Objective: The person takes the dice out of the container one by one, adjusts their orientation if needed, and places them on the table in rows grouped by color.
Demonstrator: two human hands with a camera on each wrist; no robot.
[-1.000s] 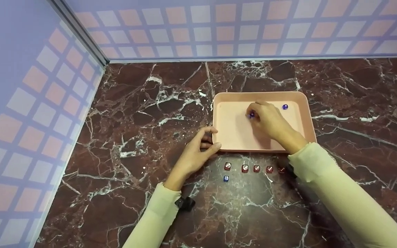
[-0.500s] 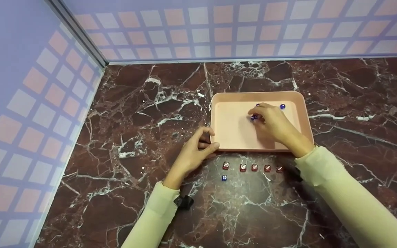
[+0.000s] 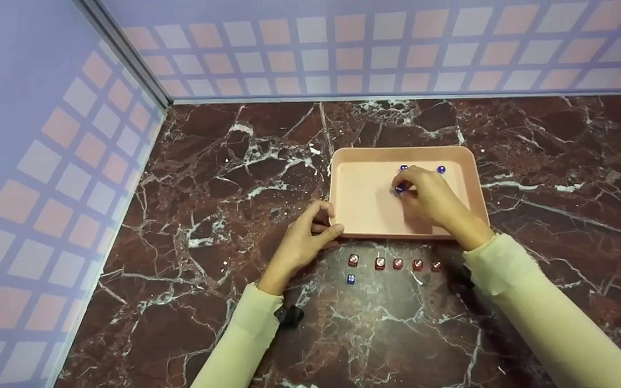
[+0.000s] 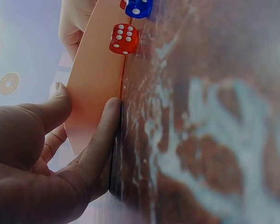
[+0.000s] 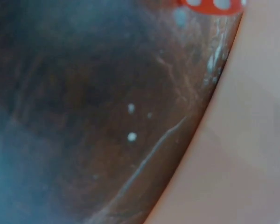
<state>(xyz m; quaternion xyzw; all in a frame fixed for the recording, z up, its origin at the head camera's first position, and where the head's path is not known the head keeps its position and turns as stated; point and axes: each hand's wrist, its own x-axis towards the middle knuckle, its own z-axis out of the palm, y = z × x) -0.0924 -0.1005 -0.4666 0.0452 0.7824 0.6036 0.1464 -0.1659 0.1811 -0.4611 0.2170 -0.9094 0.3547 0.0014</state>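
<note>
A peach tray point(image 3: 364, 199) lies on the marble surface. My left hand point(image 3: 305, 237) holds its near left corner, thumb at the rim; the left wrist view shows the thumb and a finger against the tray wall point(image 4: 95, 60). Inside the tray, my right hand point(image 3: 432, 196) pinches a blue die point(image 3: 400, 189) between curled fingers, just above or on the tray floor; I cannot tell which. Behind that hand sit two more blue dice, one at the middle point(image 3: 404, 168) and one to the right point(image 3: 441, 169). The right wrist view does not show the right hand's fingers.
In front of the tray several red dice point(image 3: 398, 264) stand in a row, with a wider gap after the leftmost. Nearer me, below that leftmost one, lies a single blue die point(image 3: 351, 279). Patterned panels point(image 3: 310, 54) bound the surface at the back and left.
My right hand has shifted slightly right and toward me inside the tray, still with a blue die. A second blue die behind the fingers has come into view. The left hand stays put.
</note>
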